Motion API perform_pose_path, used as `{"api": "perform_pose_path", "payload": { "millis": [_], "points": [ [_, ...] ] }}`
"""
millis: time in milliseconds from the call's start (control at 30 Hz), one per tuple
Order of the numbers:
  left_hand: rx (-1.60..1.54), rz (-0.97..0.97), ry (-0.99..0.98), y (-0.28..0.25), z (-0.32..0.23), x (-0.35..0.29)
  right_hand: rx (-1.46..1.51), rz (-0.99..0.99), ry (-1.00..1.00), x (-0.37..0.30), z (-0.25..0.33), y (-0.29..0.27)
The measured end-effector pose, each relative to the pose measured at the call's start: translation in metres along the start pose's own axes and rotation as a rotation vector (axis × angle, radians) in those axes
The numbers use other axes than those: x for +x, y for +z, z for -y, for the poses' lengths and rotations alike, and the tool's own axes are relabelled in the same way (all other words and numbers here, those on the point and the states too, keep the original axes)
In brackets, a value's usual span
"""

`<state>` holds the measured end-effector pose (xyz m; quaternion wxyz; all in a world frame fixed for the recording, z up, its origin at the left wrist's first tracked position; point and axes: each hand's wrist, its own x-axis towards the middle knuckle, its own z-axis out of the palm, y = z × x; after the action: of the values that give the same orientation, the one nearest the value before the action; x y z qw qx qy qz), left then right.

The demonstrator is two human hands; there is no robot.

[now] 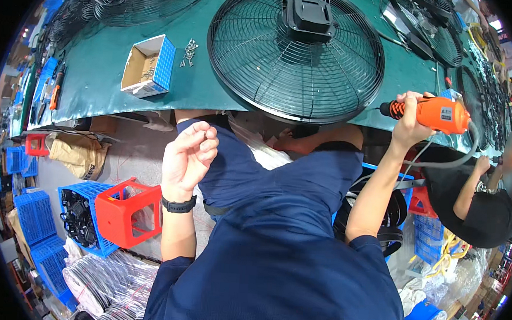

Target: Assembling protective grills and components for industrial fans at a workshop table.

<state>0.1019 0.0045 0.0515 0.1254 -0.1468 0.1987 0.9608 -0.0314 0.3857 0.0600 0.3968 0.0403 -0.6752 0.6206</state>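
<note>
My right hand [411, 119] grips an orange power screwdriver [437, 113] by its handle, held at the near edge of the green table [97, 68], with a grey cable trailing from its rear. My left hand [189, 153] is raised below the table edge, fingers loosely curled, holding nothing; a black watch sits on its wrist. A round black wire fan guard [296, 52] with a black square plate [307, 15] on it lies on the table in front of me, between the two hands.
A small open blue-and-white cardboard box [149, 65] and loose screws [188, 53] lie left of the guard. More fan guards [131, 0] lie around. A red stool [130, 211] and blue crates [33, 214] stand at left. Another person in black [478, 209] sits at right.
</note>
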Motion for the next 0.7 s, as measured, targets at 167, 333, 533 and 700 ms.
{"api": "perform_pose_path", "payload": {
  "millis": [167,333,533,700],
  "points": [
    [0.038,0.074,0.02,0.003,0.006,-0.007,0.074,-0.026,-0.078,-0.018,0.008,0.006],
    [0.106,0.091,-0.051,-0.005,0.023,0.0,0.047,-0.038,-0.143,-0.023,0.006,0.006],
    [-0.003,0.048,-0.244,-0.007,0.052,0.022,0.077,-0.114,-0.119,-0.025,0.008,-0.001],
    [0.009,0.059,-0.317,-0.006,0.064,0.042,0.064,-0.152,-0.07,-0.013,0.008,-0.003]
  ]
}}
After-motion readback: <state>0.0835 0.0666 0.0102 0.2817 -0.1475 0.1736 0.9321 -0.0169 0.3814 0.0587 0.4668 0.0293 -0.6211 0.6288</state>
